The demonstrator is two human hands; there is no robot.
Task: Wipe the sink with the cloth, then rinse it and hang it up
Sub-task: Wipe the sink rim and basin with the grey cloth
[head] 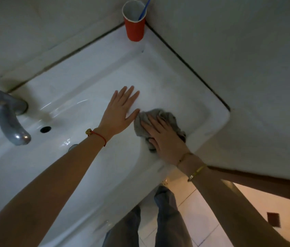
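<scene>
A white ceramic sink (210, 120) fills the middle of the view, set into a corner of the walls. A crumpled grey cloth (165, 118) lies on its right-hand ledge. My right hand (165, 138) presses flat on the cloth with straight fingers, covering its near part. My left hand (121, 111) rests flat on the bare ledge just left of the cloth, fingers spread, its thumb close to the cloth's edge.
A grey metal tap (9, 118) stands at the left, with the overflow hole (45, 129) beside its spout. A red cup (134, 24) holding a blue toothbrush stands in the back corner. Tiled floor and my legs (165, 221) show below the sink's front edge.
</scene>
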